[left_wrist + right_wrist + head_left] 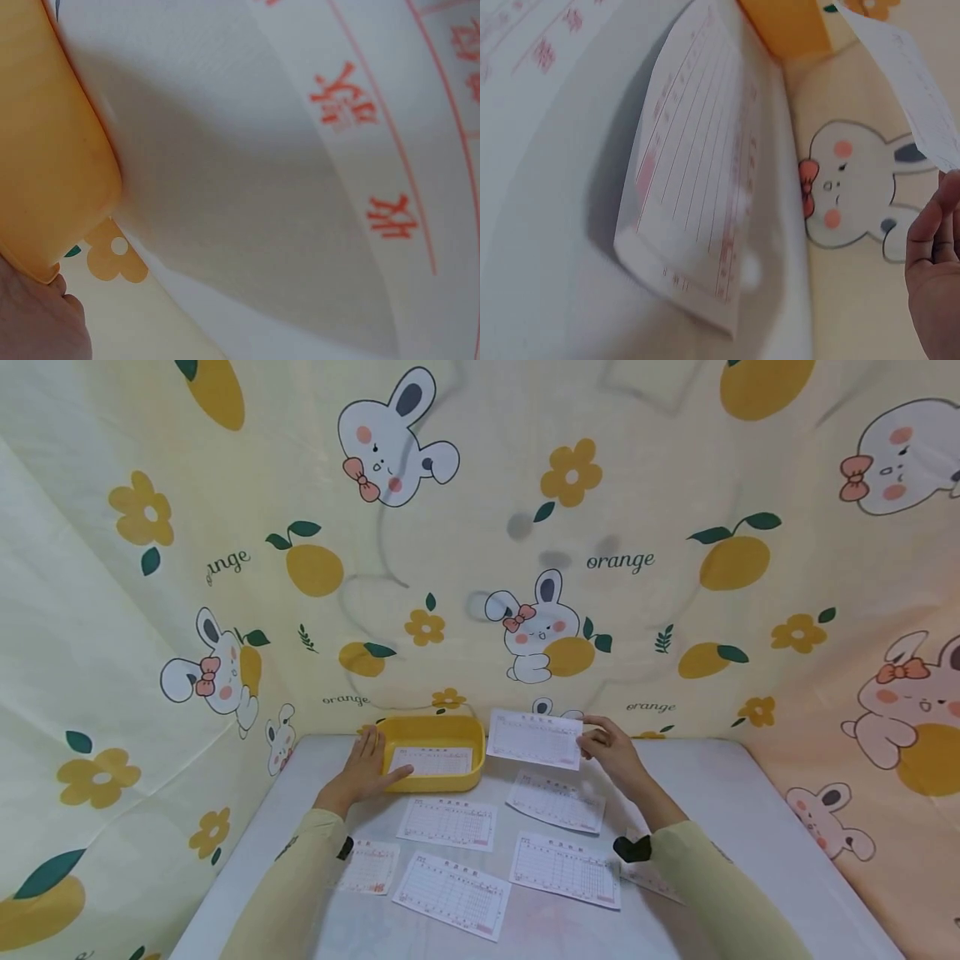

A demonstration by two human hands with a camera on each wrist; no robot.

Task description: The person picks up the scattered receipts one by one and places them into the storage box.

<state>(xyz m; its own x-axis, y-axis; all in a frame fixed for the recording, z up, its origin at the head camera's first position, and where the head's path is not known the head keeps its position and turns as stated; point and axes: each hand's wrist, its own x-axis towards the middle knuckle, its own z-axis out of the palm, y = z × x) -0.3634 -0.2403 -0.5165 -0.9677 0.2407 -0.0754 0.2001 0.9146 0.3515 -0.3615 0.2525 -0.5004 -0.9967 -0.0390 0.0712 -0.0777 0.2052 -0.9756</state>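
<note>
My left hand (pixel 363 770) holds the left end of a shallow yellow plastic basket (pixel 442 784), its thumb reaching over the front rim. Inside the basket lies a white printed form slip (pixel 433 762). To the basket's right, my right hand (pixel 613 756) pinches another form slip (pixel 534 739) by its right edge, raised above the table. The right wrist view shows this raised slip (pixel 911 86) above the fingertips of the right hand (pixel 939 274). In the left wrist view, part of the left hand (pixel 45 319) meets the rim of the basket (pixel 52 142).
Several more printed slips are spread over the white table (pixel 697 793), among them one slip (pixel 557 802) below the raised one and another slip (pixel 450 893) near the front. A patterned cloth (pixel 465 527) with rabbits and oranges hangs behind and at both sides.
</note>
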